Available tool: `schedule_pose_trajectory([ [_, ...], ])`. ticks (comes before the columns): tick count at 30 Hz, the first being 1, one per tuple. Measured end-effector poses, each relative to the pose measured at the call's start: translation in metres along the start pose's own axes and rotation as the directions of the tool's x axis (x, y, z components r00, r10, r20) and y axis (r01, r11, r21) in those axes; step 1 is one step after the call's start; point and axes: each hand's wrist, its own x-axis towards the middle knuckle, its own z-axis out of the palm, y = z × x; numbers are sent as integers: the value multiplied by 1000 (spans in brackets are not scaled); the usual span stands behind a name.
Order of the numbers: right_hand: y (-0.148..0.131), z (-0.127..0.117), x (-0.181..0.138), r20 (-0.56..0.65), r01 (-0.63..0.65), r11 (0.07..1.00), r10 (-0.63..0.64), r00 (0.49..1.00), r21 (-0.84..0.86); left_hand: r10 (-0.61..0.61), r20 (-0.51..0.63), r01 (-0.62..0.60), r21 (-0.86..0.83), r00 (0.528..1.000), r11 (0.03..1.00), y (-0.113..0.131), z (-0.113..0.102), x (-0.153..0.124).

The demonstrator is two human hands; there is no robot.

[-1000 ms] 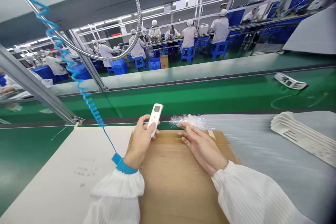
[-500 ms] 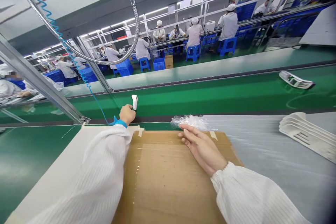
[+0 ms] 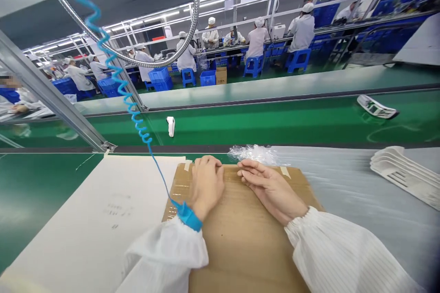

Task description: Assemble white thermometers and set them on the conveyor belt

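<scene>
My left hand point(image 3: 207, 184), with a blue wrist strap point(image 3: 189, 216) and coiled cord, is palm down over the far part of a brown cardboard sheet point(image 3: 247, 242). Its fingers bend loosely and their tips are partly hidden; I see nothing in it. Facing it, my right hand point(image 3: 273, 187) hovers at the sheet's far right with fingers loosely curved and slightly apart, holding nothing visible. Just beyond the right fingertips lies crumpled clear plastic film point(image 3: 254, 152). A small white handheld-shaped part point(image 3: 171, 127) lies on the green conveyor belt point(image 3: 261, 126), beyond my left hand.
Stacked white plastic shells point(image 3: 405, 171) lie on a grey sheet point(image 3: 347, 187) at right. A curved white part point(image 3: 376, 106) sits on the belt. At left are a white board point(image 3: 85, 219) and a metal post point(image 3: 58, 87). A flexible metal hose point(image 3: 137, 60) hangs overhead. Several people work beyond.
My left hand has drawn back from beside the white part on the belt to the cardboard, nearer my right hand. The right hand keeps its pose. The view has shifted slightly.
</scene>
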Motion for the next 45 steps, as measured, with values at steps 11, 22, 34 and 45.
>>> schedule_pose_trajectory([
  [11,-3,-2,-2,-39,-52,996,49,998,-76,47,-50,-51,-92,998,994,-7,4,-8],
  [22,-1,-8,5,-49,-94,994,91,995,-47,-6,-104,-7,-122,995,992,-3,-1,-8],
  [34,-3,-9,3,-39,-96,994,94,995,-50,-26,-125,9,-134,992,991,-4,-2,-7],
  [45,-4,-6,3,-35,-98,995,97,995,-32,-30,-111,16,-121,993,993,-4,-3,-7],
])
